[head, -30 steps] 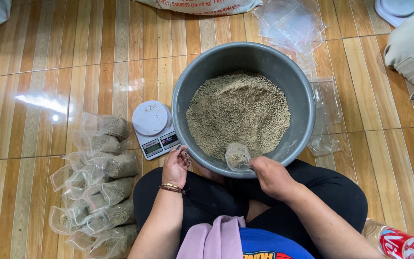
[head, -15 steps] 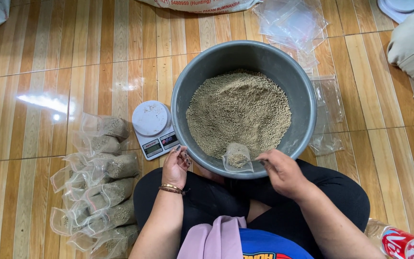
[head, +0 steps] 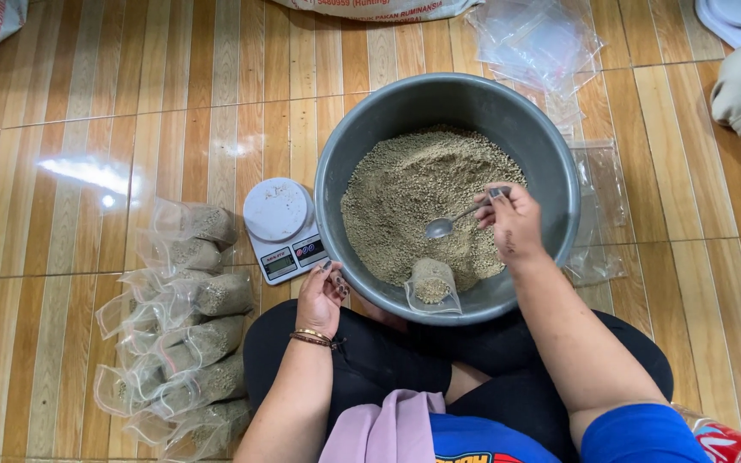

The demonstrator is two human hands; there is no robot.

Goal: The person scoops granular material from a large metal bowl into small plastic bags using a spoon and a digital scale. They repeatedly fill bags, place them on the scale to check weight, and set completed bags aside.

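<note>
Head camera, looking straight down at a person seated cross-legged on a wood-plank floor (head: 87, 111). A large round grey basin (head: 551, 163) sits in front of their knees, its near rim touching their lap. It holds a mound of fine, tan-brown granules (head: 413, 189), dry and crumbly, heaped higher toward the far side.

The right hand (head: 512, 225) is over the basin, fingers closed around the handle of a metal spoon (head: 452, 221). The spoon lies nearly level, its bowl pointing left, just above the granules. The bowl looks empty and shiny.

A small clear plastic bag (head: 432, 283) stands in the granules against the basin's near wall, mouth open upward and partly filled with the same tan material. Neither hand touches it.

The left hand (head: 321, 296) rests outside the basin by its near-left rim, fingers loosely curled and holding nothing, with bracelets at the wrist.

Just left of the basin stands a small white kitchen scale (head: 278, 214) with a round platform and a digital display, nothing on it.

Further left, a pile of filled clear bags (head: 186, 334) lies on the floor, each packed with the tan granules. Beyond and right of the basin lies a loose stack of empty clear bags (head: 542, 43).
</note>
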